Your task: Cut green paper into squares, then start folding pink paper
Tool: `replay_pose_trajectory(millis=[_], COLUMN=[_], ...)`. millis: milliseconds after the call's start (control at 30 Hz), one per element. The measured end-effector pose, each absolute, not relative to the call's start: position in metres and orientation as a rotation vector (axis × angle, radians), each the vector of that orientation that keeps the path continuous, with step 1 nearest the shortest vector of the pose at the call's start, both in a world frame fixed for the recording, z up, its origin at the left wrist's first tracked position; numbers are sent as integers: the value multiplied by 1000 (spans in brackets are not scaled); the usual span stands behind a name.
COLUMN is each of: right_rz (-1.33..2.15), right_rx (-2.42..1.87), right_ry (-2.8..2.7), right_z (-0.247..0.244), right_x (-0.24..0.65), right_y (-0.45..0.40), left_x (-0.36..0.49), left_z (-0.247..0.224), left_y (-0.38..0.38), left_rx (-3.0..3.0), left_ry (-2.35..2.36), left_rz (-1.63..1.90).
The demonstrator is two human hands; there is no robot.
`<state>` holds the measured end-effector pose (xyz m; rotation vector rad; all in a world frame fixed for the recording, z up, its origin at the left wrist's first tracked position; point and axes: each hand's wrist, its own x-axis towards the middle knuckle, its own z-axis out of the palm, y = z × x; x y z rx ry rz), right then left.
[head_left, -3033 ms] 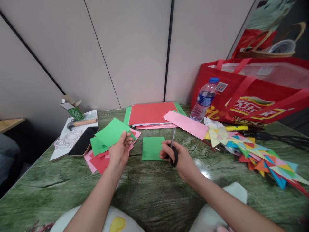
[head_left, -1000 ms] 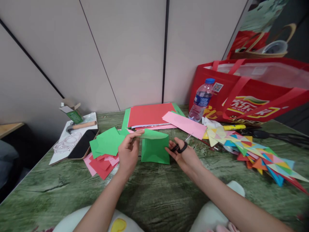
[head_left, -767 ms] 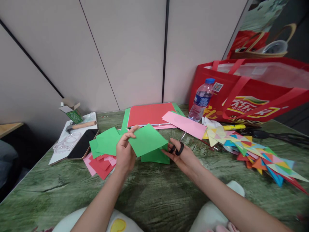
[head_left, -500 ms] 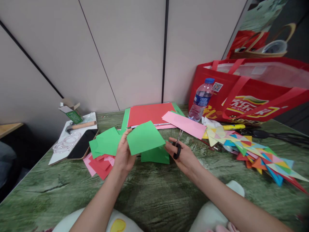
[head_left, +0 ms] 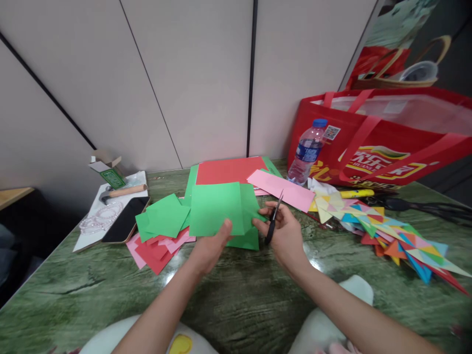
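Observation:
Flat in front of me is a green paper square (head_left: 216, 209), pinched at its lower edge by my left hand (head_left: 210, 248), thumb on top. Behind it and to its right shows another green paper sheet (head_left: 249, 238), partly covered. My right hand (head_left: 285, 236) has black-handled scissors (head_left: 273, 221) tucked in it, blades pointing up and away. Its fingertips are at the right edge of the rear green sheet; whether they grip it I cannot tell. Left of my hands lie green paper pieces (head_left: 165, 216) over red and pink paper pieces (head_left: 157, 255).
Behind are a red sheet stack (head_left: 228, 172) and a pink strip (head_left: 282, 189). A water bottle (head_left: 306, 152), red bag (head_left: 368, 132) and colourful folded papers (head_left: 398, 236) stand or lie right. Left are a phone (head_left: 125, 221), hammer (head_left: 125, 191) and small box (head_left: 110, 172).
My left hand has moved from the green square's left side to its lower edge, and the square has turned straighter. The scissors have tilted slightly in my right hand.

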<state>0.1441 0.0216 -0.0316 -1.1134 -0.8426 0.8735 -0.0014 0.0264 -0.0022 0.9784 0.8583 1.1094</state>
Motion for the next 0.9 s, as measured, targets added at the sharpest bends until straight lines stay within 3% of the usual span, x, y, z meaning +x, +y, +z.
replay_pose_trajectory(millis=[300,400,633,900], right_rz=[874,1040,1783,1815], right_rx=[-1112,-1075,-835,-825], right_ry=[-959,-1027,-1406,-1397], right_z=[-26,-22,-15,-12], right_x=[142,138,127,124], right_y=[17,13,-7,-9], left_x=[-2,-7,-9,3], left_z=[-2,-2,1,1], left_y=[36,41,44,30], left_rx=[751,646,632,652], left_ry=[903,946,905,1012], left_rz=[1288,1359,1528,1474])
